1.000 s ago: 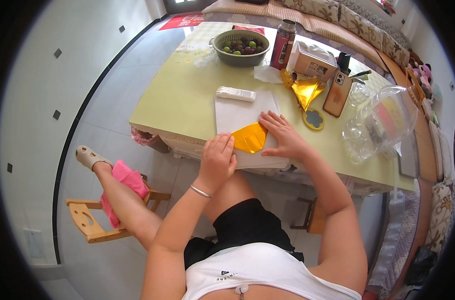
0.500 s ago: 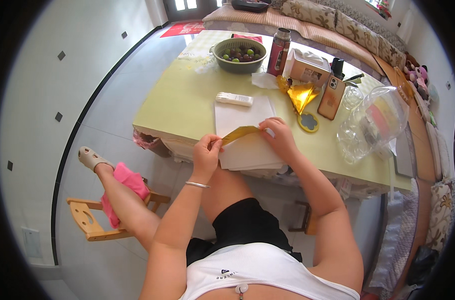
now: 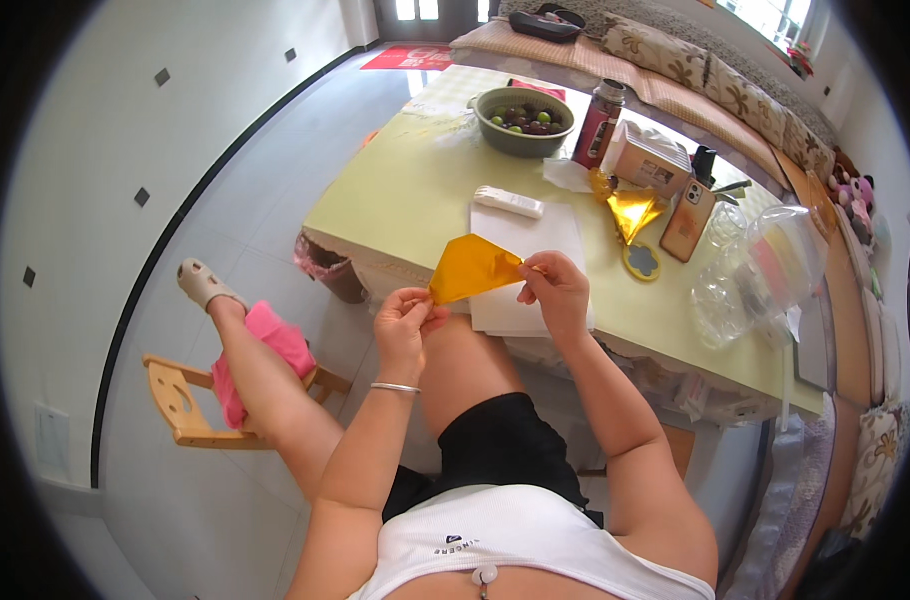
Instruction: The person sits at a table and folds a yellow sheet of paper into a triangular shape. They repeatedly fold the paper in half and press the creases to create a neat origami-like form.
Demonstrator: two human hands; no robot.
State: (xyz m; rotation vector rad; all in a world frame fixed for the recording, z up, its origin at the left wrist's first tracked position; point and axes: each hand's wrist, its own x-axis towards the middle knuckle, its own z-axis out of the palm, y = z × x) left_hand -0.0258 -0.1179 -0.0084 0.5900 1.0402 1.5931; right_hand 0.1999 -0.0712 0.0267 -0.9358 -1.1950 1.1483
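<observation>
A folded sheet of gold foil paper (image 3: 472,268) is stretched between my two hands, above the table's near edge. My left hand (image 3: 407,318) pinches its lower left corner between thumb and fingers. At its right corner, my right hand (image 3: 555,285) grips it with the fingertips. Beneath the foil paper lies a stack of white paper (image 3: 550,235), and a white oblong packet (image 3: 508,202) rests across its far end. Right of the stack, a folded gold foil piece (image 3: 635,212) sits beside a yellow flower-shaped mirror (image 3: 641,263).
Farther back on the table (image 3: 385,190) stand a colander of grapes (image 3: 523,135), a thermos (image 3: 599,124) and a tissue box (image 3: 651,160). A phone (image 3: 688,222) leans at the right, near a clear plastic bag (image 3: 745,285). A wooden stool (image 3: 180,415) is at the lower left.
Both hands have lifted the gold foil paper and turned its broad face into view; before, it showed as a narrow strip over the white paper. The whole view has shifted slightly.
</observation>
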